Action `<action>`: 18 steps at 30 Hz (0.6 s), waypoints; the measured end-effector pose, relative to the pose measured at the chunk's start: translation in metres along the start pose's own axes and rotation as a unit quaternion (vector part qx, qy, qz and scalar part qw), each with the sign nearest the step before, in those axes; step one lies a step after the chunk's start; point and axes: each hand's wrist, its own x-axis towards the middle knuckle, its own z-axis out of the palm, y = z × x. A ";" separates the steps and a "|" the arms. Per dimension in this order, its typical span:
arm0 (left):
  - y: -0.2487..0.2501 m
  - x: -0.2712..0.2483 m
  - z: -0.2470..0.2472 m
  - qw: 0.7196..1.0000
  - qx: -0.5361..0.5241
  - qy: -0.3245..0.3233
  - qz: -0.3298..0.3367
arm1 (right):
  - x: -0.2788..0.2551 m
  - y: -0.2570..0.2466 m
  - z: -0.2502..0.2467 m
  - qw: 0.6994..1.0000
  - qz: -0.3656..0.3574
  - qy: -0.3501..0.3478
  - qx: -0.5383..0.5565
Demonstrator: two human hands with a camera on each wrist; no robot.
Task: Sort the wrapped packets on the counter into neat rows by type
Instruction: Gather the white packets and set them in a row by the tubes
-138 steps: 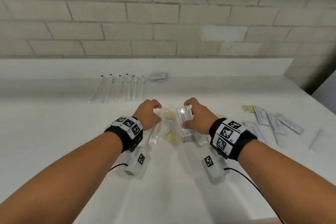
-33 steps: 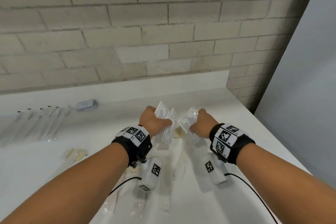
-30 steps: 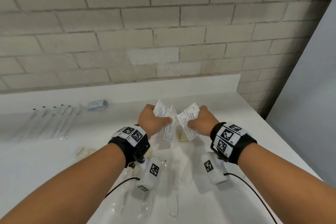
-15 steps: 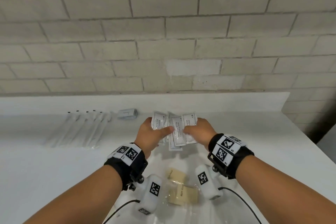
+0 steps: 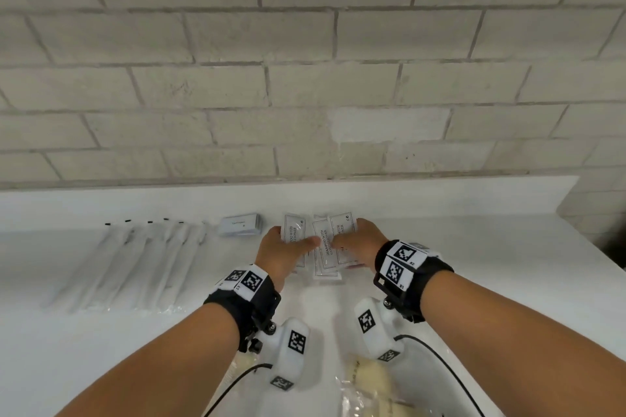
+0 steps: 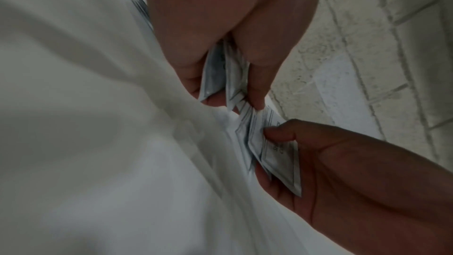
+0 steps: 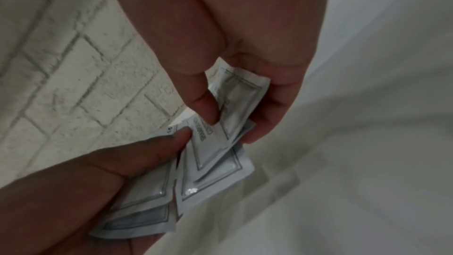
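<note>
Both hands hold white shampoo sachets fanned out just above the back of the white counter (image 5: 474, 267). My left hand (image 5: 291, 247) pinches one group of sachets (image 5: 294, 234) between thumb and fingers. In the left wrist view those sachets (image 6: 215, 69) show edge-on. My right hand (image 5: 349, 242) pinches the other sachets (image 5: 342, 230), thumb on top, as the right wrist view shows on its top sachet (image 7: 235, 100). The two fans overlap at a middle sachet (image 5: 326, 249), and the thumbs almost touch.
A row of several long wrapped packets (image 5: 135, 264) lies at the left along the back. A small white box (image 5: 240, 224) sits just left of my hands. Clear-wrapped yellowish packets (image 5: 369, 382) lie near the front edge between my forearms. A brick wall (image 5: 305, 95) backs the counter.
Both hands carried the sachets from the right part of the counter to the back beside the small white box, lowered them toward the surface and drew together.
</note>
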 end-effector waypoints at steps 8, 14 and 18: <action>-0.007 0.056 0.008 0.983 0.178 0.047 -0.020 | 0.063 -0.006 0.013 0.994 0.038 -0.026 -0.099; -0.001 0.076 0.012 0.950 0.307 0.059 -0.011 | 0.090 -0.009 0.013 0.986 0.036 -0.014 -0.163; -0.003 0.075 0.013 0.945 0.320 0.061 -0.024 | 0.094 -0.007 0.015 0.979 -0.004 0.000 -0.205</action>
